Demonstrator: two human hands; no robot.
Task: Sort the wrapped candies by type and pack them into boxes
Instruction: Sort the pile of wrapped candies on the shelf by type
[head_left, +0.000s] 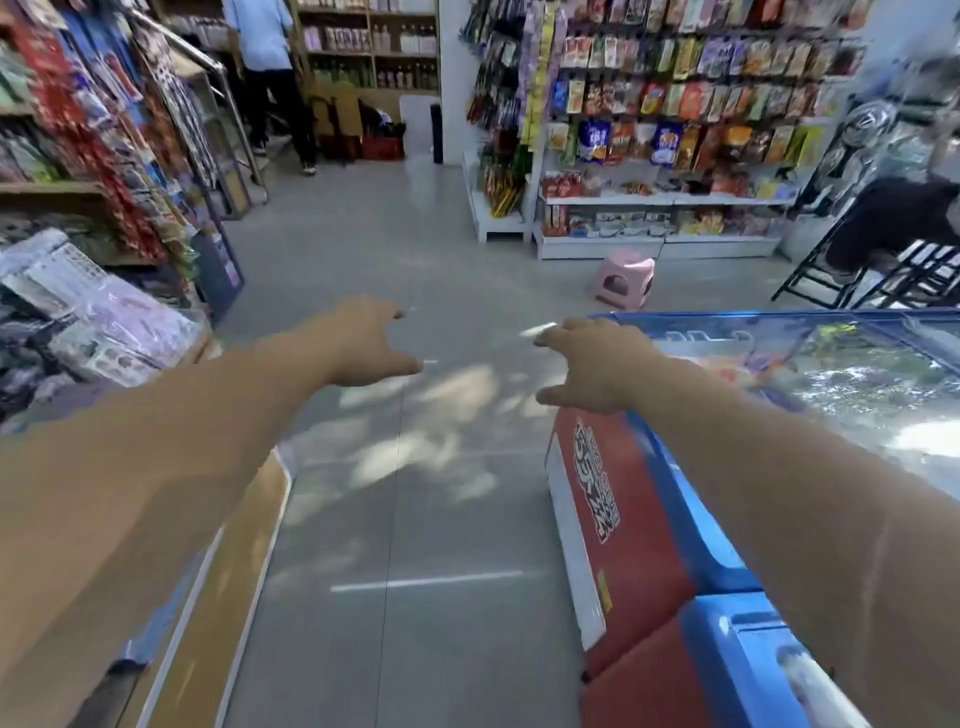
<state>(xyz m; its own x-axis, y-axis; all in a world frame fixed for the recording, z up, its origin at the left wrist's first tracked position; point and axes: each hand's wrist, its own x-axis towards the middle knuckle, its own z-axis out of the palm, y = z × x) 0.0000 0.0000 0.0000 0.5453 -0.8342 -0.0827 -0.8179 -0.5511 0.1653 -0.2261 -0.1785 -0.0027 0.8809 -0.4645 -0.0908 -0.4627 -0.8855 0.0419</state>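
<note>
Both my arms stretch forward over a grey shop aisle. My left hand (371, 340) hangs in the air with fingers spread and holds nothing. My right hand (589, 364) is also spread and empty, just above the near left corner of a blue chest freezer (691, 525). No wrapped candies or packing boxes can be made out; the picture is blurred.
Racks of hanging snack packets (675, 104) line the far right wall, with a pink stool (623, 280) on the floor before them. Goods shelves (93, 171) run along the left. A person (270, 78) stands at the far end. Black chairs (893, 260) stand at right.
</note>
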